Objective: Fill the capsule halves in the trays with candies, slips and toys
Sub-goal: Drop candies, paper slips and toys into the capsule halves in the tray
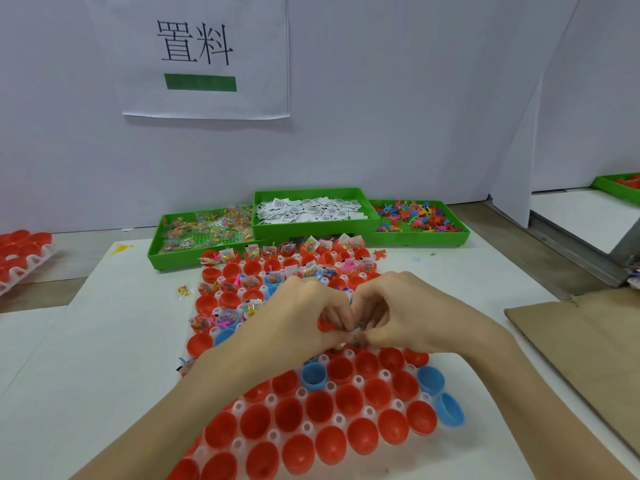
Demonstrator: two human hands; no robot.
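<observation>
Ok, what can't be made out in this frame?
Head view only:
- The item pinched between the left hand and right hand: hidden by fingers, blurred.
- Print on the paper slips: too small.
- Capsule tray at left: cut by the edge.
- Capsule halves under both hands: covered.

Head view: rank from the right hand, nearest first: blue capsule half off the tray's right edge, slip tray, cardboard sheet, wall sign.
1. Cardboard sheet, on the table just right of the right hand.
2. Blue capsule half, below the hand, at the tray's right edge; close to the cardboard in rank.
3. Slip tray, middle green tray behind.
4. Wall sign, up on the back wall.
</observation>
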